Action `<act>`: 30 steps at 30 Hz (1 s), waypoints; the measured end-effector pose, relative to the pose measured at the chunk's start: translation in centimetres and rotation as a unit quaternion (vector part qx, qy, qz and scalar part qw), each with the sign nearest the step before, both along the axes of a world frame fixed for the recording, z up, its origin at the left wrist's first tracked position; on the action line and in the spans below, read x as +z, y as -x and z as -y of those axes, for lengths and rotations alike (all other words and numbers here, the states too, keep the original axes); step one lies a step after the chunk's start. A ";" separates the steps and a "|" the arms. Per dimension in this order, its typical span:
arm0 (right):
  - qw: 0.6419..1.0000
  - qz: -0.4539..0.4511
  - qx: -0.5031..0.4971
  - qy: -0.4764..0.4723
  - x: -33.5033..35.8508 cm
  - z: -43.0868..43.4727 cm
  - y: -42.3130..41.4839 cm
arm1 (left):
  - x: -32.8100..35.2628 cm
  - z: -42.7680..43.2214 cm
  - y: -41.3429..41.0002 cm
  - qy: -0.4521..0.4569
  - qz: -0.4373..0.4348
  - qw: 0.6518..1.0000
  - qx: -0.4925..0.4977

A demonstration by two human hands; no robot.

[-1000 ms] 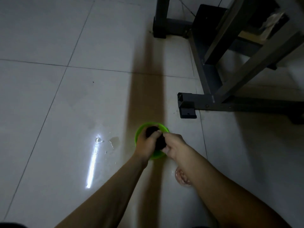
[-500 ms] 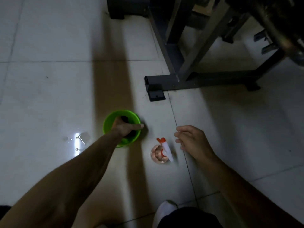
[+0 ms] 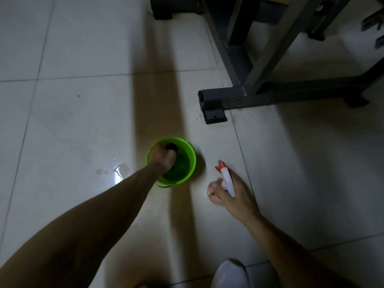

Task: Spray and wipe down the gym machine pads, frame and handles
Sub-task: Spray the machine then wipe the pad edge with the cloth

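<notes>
left hand [image 3: 162,159] is down in the green bucket [image 3: 192,161], fisted round a dark cloth [image 3: 172,146]; right hand [image 3: 234,196] wraps the spray bottle [image 3: 226,179] on the floor, bucket's 3 o'clock; machine frame [image 3: 249,98] sits at 1 o'clock

Dim room, pale glossy floor tiles [image 3: 83,48] with a glinting puddle [image 3: 120,173].

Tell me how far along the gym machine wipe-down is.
Early, it seems. Nothing on the machine frame shows as wiped. In hand: the left hand grips a dark cloth inside the green bucket, and the right hand grips the spray bottle on the floor. Left: spraying and wiping pads, frame, handles.
</notes>
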State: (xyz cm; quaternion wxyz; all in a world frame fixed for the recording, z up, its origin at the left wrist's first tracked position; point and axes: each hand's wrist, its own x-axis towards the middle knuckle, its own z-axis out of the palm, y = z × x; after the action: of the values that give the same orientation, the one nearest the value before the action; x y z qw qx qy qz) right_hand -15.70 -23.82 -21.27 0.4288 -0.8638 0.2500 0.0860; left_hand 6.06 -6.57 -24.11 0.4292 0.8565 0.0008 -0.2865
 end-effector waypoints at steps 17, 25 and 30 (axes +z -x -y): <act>0.999 0.031 -0.040 0.007 4.1 0.7 1.6 | 4.3 2.1 1.1 -0.040 0.019 0.999 0.009; 1.000 -0.017 -0.017 -0.003 4.2 1.3 1.4 | 3.8 1.1 2.0 -0.076 0.128 0.979 -0.141; 0.994 0.005 -0.067 -0.088 6.7 1.3 1.7 | 4.5 0.1 2.3 -0.137 0.107 0.969 -0.177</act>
State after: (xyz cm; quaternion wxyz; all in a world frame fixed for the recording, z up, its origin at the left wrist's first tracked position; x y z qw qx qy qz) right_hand -17.36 -25.07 -14.56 0.5089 -0.8046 0.2967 0.0748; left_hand 3.81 -6.69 -19.61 0.2473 0.9195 -0.1579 -0.2616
